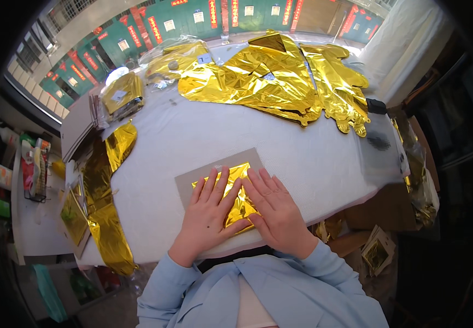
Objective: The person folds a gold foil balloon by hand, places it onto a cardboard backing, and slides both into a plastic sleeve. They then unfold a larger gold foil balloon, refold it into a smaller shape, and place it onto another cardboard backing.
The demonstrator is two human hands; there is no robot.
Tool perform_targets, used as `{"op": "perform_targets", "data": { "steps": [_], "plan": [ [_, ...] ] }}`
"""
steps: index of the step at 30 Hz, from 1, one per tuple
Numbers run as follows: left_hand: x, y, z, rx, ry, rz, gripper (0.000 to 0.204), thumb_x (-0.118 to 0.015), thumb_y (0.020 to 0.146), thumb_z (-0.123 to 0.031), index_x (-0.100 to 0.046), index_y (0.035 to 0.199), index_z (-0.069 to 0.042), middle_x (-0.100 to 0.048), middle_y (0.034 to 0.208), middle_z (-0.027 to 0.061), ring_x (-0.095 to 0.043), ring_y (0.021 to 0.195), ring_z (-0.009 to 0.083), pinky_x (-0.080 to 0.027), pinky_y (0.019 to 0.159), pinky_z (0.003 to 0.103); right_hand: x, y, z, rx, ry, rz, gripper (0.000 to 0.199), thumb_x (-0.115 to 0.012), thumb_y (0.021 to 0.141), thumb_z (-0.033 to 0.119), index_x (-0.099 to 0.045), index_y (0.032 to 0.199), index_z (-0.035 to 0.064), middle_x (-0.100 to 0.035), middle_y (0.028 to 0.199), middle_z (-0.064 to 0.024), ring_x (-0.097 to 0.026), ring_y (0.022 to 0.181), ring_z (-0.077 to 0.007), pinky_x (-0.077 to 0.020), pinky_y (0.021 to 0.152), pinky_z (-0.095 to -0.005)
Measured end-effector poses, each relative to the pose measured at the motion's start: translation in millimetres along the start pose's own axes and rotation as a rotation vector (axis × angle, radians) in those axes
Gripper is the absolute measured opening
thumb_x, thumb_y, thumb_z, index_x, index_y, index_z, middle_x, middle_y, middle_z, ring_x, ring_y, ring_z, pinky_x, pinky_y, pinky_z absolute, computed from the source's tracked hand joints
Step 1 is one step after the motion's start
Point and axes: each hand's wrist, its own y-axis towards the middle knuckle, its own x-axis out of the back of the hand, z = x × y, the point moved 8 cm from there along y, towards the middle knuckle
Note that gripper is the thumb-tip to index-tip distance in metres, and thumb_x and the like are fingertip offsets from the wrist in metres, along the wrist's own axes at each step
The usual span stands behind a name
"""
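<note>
Fingers of the left hand (208,210) extended and spread, lying flat, palm down, on a folded gold foil piece (237,192); nothing gripped. Fingers of the right hand (276,210) likewise extended, slightly fanned, pressing flat on the right part of the same foil; no grasp. Left thumb angles inward over the foil's lower part, near the right thumb. The two index fingers leave a narrow wedge of foil visible between them.

Both hands point away from the body, wrists low at the near bench edge, forearms in light blue sleeves (324,262) entering from below.

The foil piece rests on a grey cardboard sheet (192,183), which lies on the white-covered bench (302,153) near its front edge. Bare cover lies open beyond and to the right of the cardboard. At the far side, a large heap of crumpled gold foil (280,76), well apart from the hands. A bagged gold foil packet (121,94) sits far left. A long gold foil strip (105,202) hangs over the left edge.
</note>
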Motion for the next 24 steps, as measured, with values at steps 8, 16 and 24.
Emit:
{"op": "perform_targets", "data": {
  "steps": [8,16,24],
  "plan": [
    [5.2,-0.3,-2.2,-0.022,-0.026,-0.058,0.088,-0.063,0.095,-0.068,-0.047,0.161,-0.011,-0.027,0.174,0.0180,-0.023,0.162,0.0391,-0.019,0.129,0.054,-34.1,-5.9,-18.7,0.066,-0.284,0.259,0.067,-0.055,0.106,0.033,-0.038,0.163,0.0041,-0.036,0.171,-0.0135,-0.029,0.160,-0.0312,-0.0241,0.129,-0.0474],
    [11.6,-16.1,-6.0,0.010,0.092,-0.072,0.107,-0.064,0.092,-0.071,-0.026,0.169,-0.007,-0.011,0.177,0.0251,-0.005,0.162,0.0510,-0.007,0.127,0.066,-38.9,-8.7,-24.4,0.037,-0.265,0.238,0.071,-0.057,0.104,0.035,-0.036,0.163,-0.0001,-0.032,0.172,-0.0183,-0.028,0.161,-0.0308,-0.0230,0.129,-0.0460],
    [-9.5,-60.1,-10.8,0.152,0.074,0.102,0.108,-0.061,0.093,-0.071,-0.026,0.166,0.001,-0.008,0.174,0.0319,-0.002,0.161,0.0545,0.000,0.122,0.075,-50.3,-26.4,-9.6,-0.012,-0.212,0.197,0.070,-0.054,0.106,0.034,-0.035,0.162,-0.0043,-0.030,0.172,-0.0211,-0.026,0.162,-0.0321,-0.0200,0.130,-0.0453]
  ]
}}
